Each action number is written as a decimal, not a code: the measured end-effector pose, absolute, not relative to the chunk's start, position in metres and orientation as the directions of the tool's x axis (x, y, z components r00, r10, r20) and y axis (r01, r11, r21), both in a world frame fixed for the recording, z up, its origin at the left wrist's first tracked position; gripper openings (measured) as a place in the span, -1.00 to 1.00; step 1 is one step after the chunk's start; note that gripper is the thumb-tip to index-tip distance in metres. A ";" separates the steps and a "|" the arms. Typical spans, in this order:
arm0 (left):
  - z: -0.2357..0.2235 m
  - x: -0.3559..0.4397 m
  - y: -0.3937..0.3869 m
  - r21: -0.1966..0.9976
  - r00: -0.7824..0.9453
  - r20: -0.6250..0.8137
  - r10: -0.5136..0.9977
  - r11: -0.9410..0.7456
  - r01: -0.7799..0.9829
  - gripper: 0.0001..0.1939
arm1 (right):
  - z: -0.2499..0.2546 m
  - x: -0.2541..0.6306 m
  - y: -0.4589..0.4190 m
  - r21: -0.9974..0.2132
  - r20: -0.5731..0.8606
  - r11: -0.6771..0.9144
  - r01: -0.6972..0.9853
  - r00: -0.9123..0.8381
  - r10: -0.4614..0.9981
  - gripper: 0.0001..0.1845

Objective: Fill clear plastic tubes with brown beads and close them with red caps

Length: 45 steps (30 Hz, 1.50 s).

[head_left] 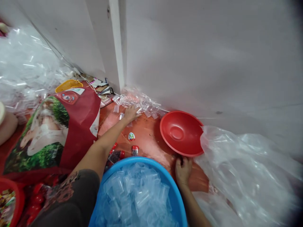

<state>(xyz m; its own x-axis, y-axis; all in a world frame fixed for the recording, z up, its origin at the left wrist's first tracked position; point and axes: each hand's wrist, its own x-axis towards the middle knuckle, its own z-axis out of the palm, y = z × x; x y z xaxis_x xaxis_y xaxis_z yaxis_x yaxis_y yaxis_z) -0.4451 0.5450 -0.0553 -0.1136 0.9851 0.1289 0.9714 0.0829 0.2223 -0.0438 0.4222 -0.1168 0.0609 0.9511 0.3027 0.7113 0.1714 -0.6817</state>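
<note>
My left hand [132,113] reaches far out over the red floor to a heap of clear plastic wrap and small clear plastic pieces [139,102] along the wall. Its fingers are stretched out and touch the near side of the heap. Close below the rim of a red plastic basin [182,132] is my right hand [183,169], its fingers curled; whether they hold anything is hidden. Between my arms stands a blue tub [178,195] full of small clear plastic containers [137,195]. Beyond its rim are a small red-lidded jar [134,150] and a round sticker [131,136].
A large red printed bag [80,126] lies left, with a yellow basket [68,85] behind it. Clear plastic [28,63] is piled at far left. Translucent plastic sheeting [246,164] covers the right. A red tub [20,201] of wrapped pieces stands lower left.
</note>
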 end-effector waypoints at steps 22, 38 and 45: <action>0.173 -0.389 0.341 0.906 0.574 -0.258 0.778 -0.012 0.423 -0.47 | -0.104 -0.049 0.406 -0.816 0.276 0.216 0.536 0.032 0.961 -0.85; -0.016 -0.476 0.468 0.570 -0.614 -0.113 0.781 0.557 0.604 0.13 | -0.005 -0.197 0.487 0.125 -0.143 0.477 0.870 -0.460 0.876 -0.60; -0.061 -0.484 0.480 0.476 -0.520 0.006 0.854 0.455 0.753 -0.30 | -0.038 -0.230 0.578 -0.366 -0.028 0.241 0.899 -0.270 0.963 -0.35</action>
